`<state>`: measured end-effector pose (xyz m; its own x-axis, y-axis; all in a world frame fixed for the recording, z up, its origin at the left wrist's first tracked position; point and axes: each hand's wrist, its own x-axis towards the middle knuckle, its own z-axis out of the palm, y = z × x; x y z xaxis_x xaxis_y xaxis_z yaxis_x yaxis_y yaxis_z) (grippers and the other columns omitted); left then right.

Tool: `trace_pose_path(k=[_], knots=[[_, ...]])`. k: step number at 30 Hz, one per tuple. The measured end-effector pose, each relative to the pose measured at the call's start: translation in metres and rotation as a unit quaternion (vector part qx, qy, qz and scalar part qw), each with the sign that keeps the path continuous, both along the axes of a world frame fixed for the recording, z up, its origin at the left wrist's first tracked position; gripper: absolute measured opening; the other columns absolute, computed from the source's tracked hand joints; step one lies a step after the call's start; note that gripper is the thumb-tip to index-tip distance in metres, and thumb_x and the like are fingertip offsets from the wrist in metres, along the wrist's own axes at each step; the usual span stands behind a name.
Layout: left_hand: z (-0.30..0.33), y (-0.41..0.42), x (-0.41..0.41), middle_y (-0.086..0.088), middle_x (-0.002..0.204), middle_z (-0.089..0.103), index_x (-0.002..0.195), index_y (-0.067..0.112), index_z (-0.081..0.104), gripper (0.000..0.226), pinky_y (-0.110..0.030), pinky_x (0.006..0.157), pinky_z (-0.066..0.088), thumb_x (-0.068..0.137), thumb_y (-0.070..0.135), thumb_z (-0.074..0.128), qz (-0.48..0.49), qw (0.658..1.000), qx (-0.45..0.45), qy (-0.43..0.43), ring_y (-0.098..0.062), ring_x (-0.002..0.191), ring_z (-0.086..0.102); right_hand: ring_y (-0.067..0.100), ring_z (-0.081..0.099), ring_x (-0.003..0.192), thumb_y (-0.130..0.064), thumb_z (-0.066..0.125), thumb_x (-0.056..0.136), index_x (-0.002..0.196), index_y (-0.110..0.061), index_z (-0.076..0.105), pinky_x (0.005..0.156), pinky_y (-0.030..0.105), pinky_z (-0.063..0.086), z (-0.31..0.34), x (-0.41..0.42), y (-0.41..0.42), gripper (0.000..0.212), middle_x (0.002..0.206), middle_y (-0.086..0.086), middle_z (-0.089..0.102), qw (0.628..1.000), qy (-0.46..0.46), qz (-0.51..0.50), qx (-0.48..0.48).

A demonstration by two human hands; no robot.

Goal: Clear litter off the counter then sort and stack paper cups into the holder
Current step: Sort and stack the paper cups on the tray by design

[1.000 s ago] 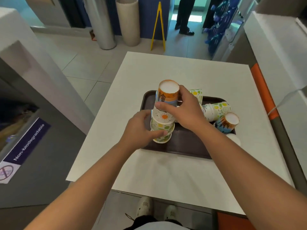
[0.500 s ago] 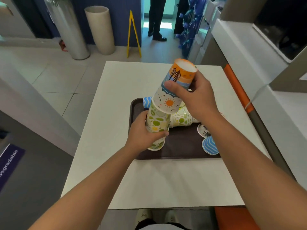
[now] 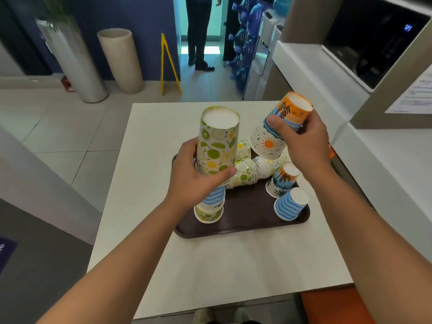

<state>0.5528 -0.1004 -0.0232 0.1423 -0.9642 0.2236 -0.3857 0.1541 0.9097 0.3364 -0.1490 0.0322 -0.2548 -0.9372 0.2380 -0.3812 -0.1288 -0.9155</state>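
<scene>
My left hand (image 3: 195,183) grips an upside-down stack of paper cups with a lime-print cup (image 3: 217,141) on top and a blue-striped and another lime cup (image 3: 209,212) at its base, resting on the dark brown tray (image 3: 245,224). My right hand (image 3: 301,141) holds a short tilted stack, an orange palm cup over a sun-print cup (image 3: 268,143), lifted above the tray's far right. Lime-print cups (image 3: 245,174) lie on their sides in the tray's middle. An orange palm cup (image 3: 281,180) and a blue wavy cup (image 3: 291,203) stand inverted at the right.
The tray sits on a white square table (image 3: 210,265). A white counter (image 3: 383,171) with a dark appliance (image 3: 371,40) runs along the right. A grey bin unit (image 3: 35,242) stands at the left. Beyond the table are two tall planters, a yellow floor sign (image 3: 169,66) and a person's legs (image 3: 198,31).
The single tall stack has split: my right hand pulled the orange and sun cups off up and to the right, while my left hand keeps the lime-topped remainder.
</scene>
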Motion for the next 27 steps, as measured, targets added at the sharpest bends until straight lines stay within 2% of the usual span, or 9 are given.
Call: trace_pose_path(k=[4, 8, 13, 17, 23, 27], knots=[[0.023, -0.008, -0.016, 0.011, 0.118, 0.06, 0.119, 0.031, 0.053, 0.076, -0.035, 0.091, 0.054, 0.056, 0.05, 0.089, -0.011, 0.999, -0.031, -0.004, -0.003, 0.108, 0.059, -0.006, 0.062, 0.094, -0.044, 0.077, 0.077, 0.115, -0.028, 0.057, 0.078, 0.016, 0.05, -0.002, -0.016, 0.004, 0.046, 0.106, -0.016, 0.065, 1.0, -0.006, -0.006, 0.003], [0.038, -0.016, -0.046, 0.009, 0.118, 0.06, 0.121, 0.028, 0.053, 0.075, -0.029, 0.091, 0.052, 0.058, 0.045, 0.09, -0.023, 0.998, -0.054, -0.007, -0.004, 0.11, 0.057, -0.008, 0.059, 0.095, -0.039, 0.078, 0.077, 0.125, -0.024, 0.054, 0.08, 0.013, 0.048, -0.01, -0.045, 0.0, 0.055, 0.113, -0.014, 0.062, 1.0, -0.003, -0.01, 0.019], [0.033, -0.025, -0.073, 0.009, 0.117, 0.057, 0.121, 0.03, 0.052, 0.074, -0.008, 0.082, 0.043, 0.06, 0.041, 0.09, -0.024, 0.998, -0.04, -0.046, 0.001, 0.103, 0.055, 0.008, 0.063, 0.101, -0.04, 0.082, 0.073, 0.12, -0.022, 0.055, 0.086, 0.029, 0.053, -0.047, -0.08, -0.015, 0.057, 0.115, -0.007, 0.066, 0.997, 0.015, -0.001, 0.076], [0.027, -0.028, -0.08, 0.008, 0.116, 0.06, 0.119, 0.029, 0.052, 0.074, -0.024, 0.087, 0.05, 0.057, 0.047, 0.089, 0.009, 0.998, -0.023, -0.056, -0.005, 0.105, 0.058, 0.013, 0.061, 0.099, -0.035, 0.084, 0.071, 0.11, -0.02, 0.052, 0.083, 0.03, 0.05, -0.082, -0.097, -0.026, 0.053, 0.107, -0.005, 0.063, 0.991, 0.045, 0.02, 0.122], [0.027, -0.028, -0.076, 0.01, 0.114, 0.062, 0.118, 0.028, 0.054, 0.074, -0.031, 0.087, 0.054, 0.055, 0.05, 0.086, 0.068, 0.995, -0.011, -0.066, -0.006, 0.103, 0.061, 0.014, 0.057, 0.1, -0.032, 0.086, 0.069, 0.121, -0.015, 0.052, 0.081, 0.026, 0.043, -0.12, -0.104, -0.039, 0.064, 0.113, -0.002, 0.061, 0.983, 0.076, 0.061, 0.155], [0.029, -0.025, -0.071, 0.011, 0.113, 0.062, 0.12, 0.024, 0.054, 0.075, -0.026, 0.085, 0.053, 0.057, 0.048, 0.088, 0.091, 0.994, -0.011, -0.059, -0.004, 0.102, 0.06, 0.021, 0.058, 0.11, -0.03, 0.086, 0.069, 0.127, -0.013, 0.048, 0.084, 0.029, 0.043, -0.13, -0.106, -0.048, 0.071, 0.122, 0.004, 0.06, 0.979, 0.077, 0.07, 0.175]])
